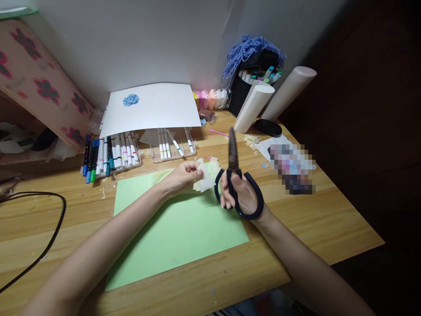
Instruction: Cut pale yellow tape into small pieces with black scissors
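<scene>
Between the thumb and fingers of my left hand [182,177] is a thin, crumpled piece of pale yellow-white paper [205,179] with ragged edges. My right hand [241,193] grips a pair of scissors [233,156] by its black handles, the dark, worn blades pointing up and away from me. The blades look closed together and stand just right of the paper, apart from it. Under both hands lies a light green sheet [177,237] on the wooden table. More pale yellow paper [162,176] lies at the sheet's far edge, partly behind my left hand.
White-barrelled markers [118,151] lie at the back left, beneath a white sheet [154,107] bearing a blue patch. A black pen holder [237,97], a white cylinder [253,109] and a blurred-out object [292,169] are at the right. A black cable [62,219] curves along the left.
</scene>
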`<state>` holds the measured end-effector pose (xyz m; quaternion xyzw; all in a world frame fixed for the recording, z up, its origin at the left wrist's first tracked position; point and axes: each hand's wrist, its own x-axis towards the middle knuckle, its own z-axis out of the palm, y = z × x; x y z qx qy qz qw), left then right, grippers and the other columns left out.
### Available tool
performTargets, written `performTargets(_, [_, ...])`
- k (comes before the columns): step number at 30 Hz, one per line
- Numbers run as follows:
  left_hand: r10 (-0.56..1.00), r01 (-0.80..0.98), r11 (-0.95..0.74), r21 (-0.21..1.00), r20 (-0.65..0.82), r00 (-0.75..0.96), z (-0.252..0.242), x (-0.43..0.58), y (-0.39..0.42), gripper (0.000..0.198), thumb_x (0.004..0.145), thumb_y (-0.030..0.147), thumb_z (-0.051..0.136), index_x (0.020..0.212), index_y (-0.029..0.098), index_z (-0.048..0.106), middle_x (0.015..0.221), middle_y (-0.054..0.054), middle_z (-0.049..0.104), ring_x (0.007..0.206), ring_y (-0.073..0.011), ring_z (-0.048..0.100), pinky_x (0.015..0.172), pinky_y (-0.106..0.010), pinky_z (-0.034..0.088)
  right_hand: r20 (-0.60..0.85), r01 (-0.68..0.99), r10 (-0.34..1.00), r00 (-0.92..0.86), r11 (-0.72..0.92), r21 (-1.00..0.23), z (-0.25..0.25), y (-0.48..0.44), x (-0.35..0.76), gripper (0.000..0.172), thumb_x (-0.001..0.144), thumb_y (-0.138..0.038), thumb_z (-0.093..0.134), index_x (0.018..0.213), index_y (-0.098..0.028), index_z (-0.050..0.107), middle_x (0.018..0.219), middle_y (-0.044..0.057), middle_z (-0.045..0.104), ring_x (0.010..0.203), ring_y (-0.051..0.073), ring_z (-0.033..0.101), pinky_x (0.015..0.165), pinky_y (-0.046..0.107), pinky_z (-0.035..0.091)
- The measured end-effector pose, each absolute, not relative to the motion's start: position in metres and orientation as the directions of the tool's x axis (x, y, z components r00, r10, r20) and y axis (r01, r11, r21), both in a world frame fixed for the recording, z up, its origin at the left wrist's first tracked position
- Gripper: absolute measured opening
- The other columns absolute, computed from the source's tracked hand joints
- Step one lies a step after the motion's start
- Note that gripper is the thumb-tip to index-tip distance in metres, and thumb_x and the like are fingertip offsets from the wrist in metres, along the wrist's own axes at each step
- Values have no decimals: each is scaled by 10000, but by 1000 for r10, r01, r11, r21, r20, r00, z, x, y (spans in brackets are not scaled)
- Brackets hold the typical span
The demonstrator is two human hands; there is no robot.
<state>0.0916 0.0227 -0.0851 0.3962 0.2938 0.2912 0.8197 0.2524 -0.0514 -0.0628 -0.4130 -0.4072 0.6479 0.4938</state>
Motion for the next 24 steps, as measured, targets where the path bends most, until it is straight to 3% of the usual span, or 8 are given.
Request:
performTargets(2, [710, -226, 517, 826, -267, 651, -83, 92, 22, 434, 454, 430, 846, 618, 113, 598, 566, 11, 601, 520, -88, 555, 517, -192, 399, -97, -176, 994, 52, -87, -981, -61, -45, 257, 413, 650, -538, 706, 651, -183, 495, 349, -102, 450, 326, 68, 478, 446, 186, 491])
performTargets(4, [713, -203, 513, 834, -282, 642, -82, 92, 21, 417, 473, 422, 842, 640, 109, 621, 582, 1, 615, 519, -91, 554, 517, -199, 397, -105, -123, 986, 127, -90, -988, -60, -41, 260, 381, 608, -451, 766, 696, -179, 514, 415, -90, 515, 385, 83, 539, 496, 210, 517])
performTargets(7, [729, -195, 486, 852, -273, 627, -83, 92, 21, 380, 519, 408, 828, 692, 112, 662, 605, -5, 633, 520, -88, 549, 516, -202, 393, -125, -102, 990, 68, -118, -988, -58, -40, 261, 364, 579, -374, 792, 724, -174, 525, 571, -46, 610, 486, 112, 609, 529, 238, 526])
performTargets(11, [759, -187, 436, 880, -248, 602, -84, 92, 22, 346, 538, 392, 821, 693, 116, 683, 676, -20, 660, 571, -95, 565, 560, -215, 420, -83, 2, 996, -10, -83, -997, -58, -44, 260, 254, 644, -315, 742, 703, -169, 544, 681, 7, 665, 582, 138, 633, 589, 269, 521])
performTargets(18, [803, -145, 335, 931, -202, 561, -80, 97, 17, 292, 567, 338, 810, 697, 123, 661, 697, -15, 662, 574, -92, 556, 555, -213, 428, -43, 90, 997, 66, -49, -995, -64, -46, 255, 232, 605, -249, 742, 676, -179, 532, 684, 9, 650, 618, 147, 612, 589, 266, 512])
performTargets(24, [834, -138, 258, 956, -148, 532, -84, 100, 17, 311, 563, 280, 810, 775, 137, 632, 792, -12, 666, 689, -112, 595, 666, -238, 461, 3, 115, 992, 129, -12, -993, -69, -45, 253, 189, 631, -209, 660, 685, -191, 480, 662, -19, 581, 614, 132, 583, 604, 254, 490])
